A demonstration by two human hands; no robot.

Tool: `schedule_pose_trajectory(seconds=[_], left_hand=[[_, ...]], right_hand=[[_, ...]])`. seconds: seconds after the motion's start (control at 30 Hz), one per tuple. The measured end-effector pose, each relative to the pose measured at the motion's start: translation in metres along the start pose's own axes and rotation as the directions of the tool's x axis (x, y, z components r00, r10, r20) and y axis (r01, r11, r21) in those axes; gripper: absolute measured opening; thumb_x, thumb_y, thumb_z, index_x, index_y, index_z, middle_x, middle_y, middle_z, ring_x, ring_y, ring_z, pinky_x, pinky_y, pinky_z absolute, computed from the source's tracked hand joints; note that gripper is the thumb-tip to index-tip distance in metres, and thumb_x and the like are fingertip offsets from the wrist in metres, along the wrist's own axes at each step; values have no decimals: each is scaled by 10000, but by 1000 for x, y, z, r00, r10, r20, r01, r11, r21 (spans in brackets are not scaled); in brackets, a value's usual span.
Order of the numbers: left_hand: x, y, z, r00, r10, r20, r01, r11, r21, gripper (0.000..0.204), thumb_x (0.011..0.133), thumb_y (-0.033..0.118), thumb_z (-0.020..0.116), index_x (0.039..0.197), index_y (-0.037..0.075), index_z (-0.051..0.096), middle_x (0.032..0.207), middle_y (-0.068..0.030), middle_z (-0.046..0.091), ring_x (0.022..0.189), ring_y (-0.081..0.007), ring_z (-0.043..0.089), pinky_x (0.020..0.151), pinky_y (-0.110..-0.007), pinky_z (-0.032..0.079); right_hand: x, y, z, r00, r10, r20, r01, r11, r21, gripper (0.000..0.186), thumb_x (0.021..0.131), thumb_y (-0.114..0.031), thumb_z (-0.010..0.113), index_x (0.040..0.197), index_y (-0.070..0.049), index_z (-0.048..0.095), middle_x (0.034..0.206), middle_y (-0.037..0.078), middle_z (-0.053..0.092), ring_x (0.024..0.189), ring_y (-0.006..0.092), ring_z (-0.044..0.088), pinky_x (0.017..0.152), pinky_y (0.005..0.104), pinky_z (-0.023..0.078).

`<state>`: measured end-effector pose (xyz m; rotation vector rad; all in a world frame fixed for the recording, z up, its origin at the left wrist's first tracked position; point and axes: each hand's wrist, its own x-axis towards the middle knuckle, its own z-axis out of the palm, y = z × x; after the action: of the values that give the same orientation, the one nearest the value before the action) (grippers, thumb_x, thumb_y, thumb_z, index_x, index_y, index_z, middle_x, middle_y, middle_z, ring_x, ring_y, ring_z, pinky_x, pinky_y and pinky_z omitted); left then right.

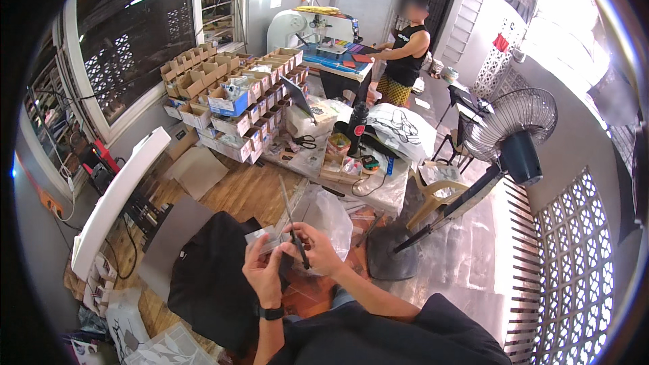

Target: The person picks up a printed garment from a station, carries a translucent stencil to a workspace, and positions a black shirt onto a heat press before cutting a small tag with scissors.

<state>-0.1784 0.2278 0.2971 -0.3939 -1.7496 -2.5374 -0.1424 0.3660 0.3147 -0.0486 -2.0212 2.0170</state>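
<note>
My left hand [262,276], with a dark band at its wrist, pinches a small clear, greyish plastic piece [259,235] between thumb and fingers. Close beside it, my right hand [316,250] is closed around a long slim tool with a dark handle [298,247]. The tool's thin grey shaft [285,196] points up and away from me; its exact kind is unclear. The fingertips of both hands nearly meet at the plastic piece. Beyond them lies a crumpled translucent plastic bag [324,215]. Black fabric [209,277] spreads out to the left of my hands.
Stacked cardboard bins [233,98] hold small packets. A table bears black scissors [305,141], a dark bottle [357,122] and a small box [340,169]. A standing fan [520,135] is at right, a white machine [122,196] at left. Another person [407,47] stands at a far worktable.
</note>
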Motion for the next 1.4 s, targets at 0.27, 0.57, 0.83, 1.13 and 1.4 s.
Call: schedule_pose_trajectory(seconds=[0.27,0.57,0.83,1.13,1.4], left_hand=[[24,10,70,983,174,-62,-162,972,171,354,809,-106,658,1157,-45,626,1143,-58,568,952,-137,610,809,-251,505],[53,69,138,854,509,-108,-415,791,450,337,818,-62,684,1151,-26,647,1139,-90,597,980,-127,596,778,-234,520],[68,79,168,766,618,-180,-534,766,358,307,783,-61,732,1085,-38,679,1035,-100,653,866,-126,658,721,-226,547],[116,88,163,909,415,-36,-402,896,190,398,790,-125,684,1178,-62,622,1123,-114,641,964,-145,619,834,-269,526],[160,89,130,948,312,59,-316,947,58,388,768,-138,683,1147,-66,636,1119,-96,622,973,-131,616,786,-239,548]], right_hand=[[48,-17,-53,987,-55,149,22,977,214,336,856,-99,707,1159,-23,584,836,-32,560,721,40,506,640,210,438],[73,-79,-109,934,-198,297,144,971,192,422,821,-259,726,1115,-13,548,868,19,565,757,99,541,687,247,442],[63,-77,-121,876,-201,439,173,979,103,464,784,-244,739,1134,-15,539,818,39,600,730,120,564,664,258,416],[84,-86,-115,931,-219,291,266,955,-132,224,734,-112,690,921,-34,595,645,29,573,567,131,547,546,263,417],[104,-93,-73,966,-193,175,240,919,-314,233,762,-132,707,939,-19,606,620,52,583,551,129,568,543,266,450]])
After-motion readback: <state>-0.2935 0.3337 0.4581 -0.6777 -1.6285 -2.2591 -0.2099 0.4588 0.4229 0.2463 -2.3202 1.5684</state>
